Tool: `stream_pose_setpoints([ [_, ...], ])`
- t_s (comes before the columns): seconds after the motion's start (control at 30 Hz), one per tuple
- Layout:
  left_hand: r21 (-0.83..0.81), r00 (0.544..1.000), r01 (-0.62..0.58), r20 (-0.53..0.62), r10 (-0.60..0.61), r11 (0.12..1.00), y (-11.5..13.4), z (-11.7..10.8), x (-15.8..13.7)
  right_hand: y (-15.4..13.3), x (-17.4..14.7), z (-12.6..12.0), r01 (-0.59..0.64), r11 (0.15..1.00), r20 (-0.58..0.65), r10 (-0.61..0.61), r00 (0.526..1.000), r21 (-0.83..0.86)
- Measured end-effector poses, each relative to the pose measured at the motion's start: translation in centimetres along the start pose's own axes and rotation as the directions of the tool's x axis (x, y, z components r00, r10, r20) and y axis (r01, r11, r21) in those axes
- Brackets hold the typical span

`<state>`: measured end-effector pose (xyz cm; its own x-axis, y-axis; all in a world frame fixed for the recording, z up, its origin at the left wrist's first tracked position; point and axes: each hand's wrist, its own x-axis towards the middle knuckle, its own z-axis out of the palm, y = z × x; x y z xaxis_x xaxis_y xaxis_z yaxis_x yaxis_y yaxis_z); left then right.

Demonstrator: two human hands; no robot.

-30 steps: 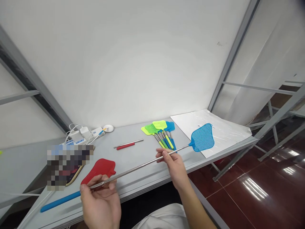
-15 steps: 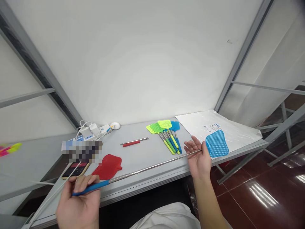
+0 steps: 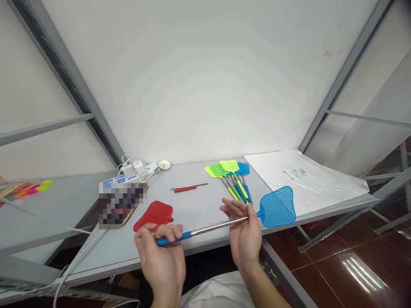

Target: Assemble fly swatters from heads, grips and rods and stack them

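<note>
A blue fly swatter with a telescoping metal rod spans my two hands above the table's front edge. Its blue handle lies in my left hand, fingers curled round it. My right hand pinches the rod just below the mesh head, thumb on top and the other fingers loosely extended. Beyond my left hand lies a red swatter head, detached from any rod. Farther back, a bare metal rod rests beside a red handle. A pile of green, yellow and blue fly swatters lies behind my right hand.
On the left are a power strip with white plugs, a partly blurred phone and a white cable. A white package covers the right end of the grey table. Colourful items lie far left.
My hands have come closer together, and the swatter's rod has telescoped to a much shorter length. The view has shifted slightly left.
</note>
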<state>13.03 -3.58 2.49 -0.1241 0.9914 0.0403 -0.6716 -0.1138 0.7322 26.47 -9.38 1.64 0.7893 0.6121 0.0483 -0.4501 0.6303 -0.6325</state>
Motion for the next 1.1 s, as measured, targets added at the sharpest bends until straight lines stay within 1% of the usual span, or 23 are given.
stream_pose_setpoints([
  [0.1,0.011,0.998,0.036,0.043,-0.036,0.999,-0.7,0.5,-0.9,0.8,-1.0,0.4,-0.037,0.999,0.054,0.039,0.998,-0.035],
  [0.17,-0.020,0.997,0.070,0.031,-0.069,0.997,-0.9,0.3,-0.6,1.1,-1.4,0.5,-0.034,0.997,0.087,0.040,0.995,-0.070],
  [0.2,-0.050,0.996,0.093,0.016,-0.092,0.994,-0.9,0.1,-0.2,1.2,-1.6,0.6,-0.032,0.995,0.115,0.042,0.993,-0.091],
  [0.27,-0.120,0.990,0.134,-0.026,-0.138,0.984,-0.6,-0.6,1.0,1.3,-1.7,0.5,-0.050,0.988,0.210,0.080,0.974,-0.144],
  [0.33,-0.168,0.987,0.132,-0.068,-0.145,0.977,0.0,-1.2,2.3,1.3,-1.5,0.4,-0.081,0.982,0.310,0.132,0.942,-0.172],
  [0.37,-0.180,0.987,0.118,-0.086,-0.135,0.977,0.3,-1.5,2.8,1.3,-1.3,0.2,-0.096,0.982,0.335,0.146,0.931,-0.160],
  [0.4,-0.191,0.987,0.103,-0.101,-0.124,0.976,0.7,-1.7,3.2,1.2,-0.9,0.0,-0.107,0.985,0.333,0.146,0.931,-0.133],
  [0.43,-0.200,0.987,0.089,-0.113,-0.113,0.976,1.1,-1.9,3.5,1.0,-0.5,-0.2,-0.108,0.989,0.302,0.133,0.944,-0.098],
  [0.47,-0.207,0.987,0.077,-0.121,-0.104,0.975,1.4,-2.0,3.8,0.8,-0.1,-0.5,-0.098,0.993,0.244,0.113,0.963,-0.070],
  [0.53,-0.215,0.988,0.069,-0.124,-0.098,0.974,1.9,-2.1,4.1,0.2,0.7,-0.9,-0.060,0.996,0.084,0.066,0.994,-0.067],
  [0.6,-0.211,0.988,0.077,-0.116,-0.104,0.974,2.0,-2.2,4.2,-0.3,1.1,-1.0,-0.017,0.995,-0.054,0.012,0.998,-0.102],
  [0.67,-0.189,0.989,0.077,-0.111,-0.099,0.979,1.7,-2.2,4.1,-0.4,0.9,-0.8,0.018,0.992,-0.115,-0.032,0.993,-0.122],
  [0.77,-0.141,0.990,0.028,-0.130,-0.047,0.990,0.8,-1.9,3.2,0.0,-0.2,-0.1,0.057,0.990,-0.118,-0.072,0.990,-0.129],
  [0.87,-0.077,0.994,0.023,-0.109,-0.031,0.997,-0.3,-1.4,1.9,0.6,-1.4,0.6,0.025,0.989,-0.128,-0.044,0.991,-0.145],
  [0.97,0.008,0.997,0.032,-0.077,-0.031,0.999,-1.1,-1.0,0.8,1.0,-1.6,0.7,0.005,0.986,-0.114,-0.024,0.993,-0.165],
  [1.03,0.051,0.997,0.056,-0.047,-0.053,0.997,-1.6,-0.8,0.3,1.6,-1.4,0.3,0.018,0.978,-0.039,-0.027,0.999,-0.208],
  [1.07,0.063,0.996,0.088,-0.009,-0.088,0.994,-2.0,-0.7,0.0,2.0,-1.4,0.1,0.014,0.970,0.034,-0.006,0.999,-0.241],
  [1.1,0.078,0.989,0.135,0.052,-0.139,0.988,-2.4,-0.6,-0.4,2.5,-1.5,-0.2,0.002,0.960,0.117,0.032,0.993,-0.280],
])
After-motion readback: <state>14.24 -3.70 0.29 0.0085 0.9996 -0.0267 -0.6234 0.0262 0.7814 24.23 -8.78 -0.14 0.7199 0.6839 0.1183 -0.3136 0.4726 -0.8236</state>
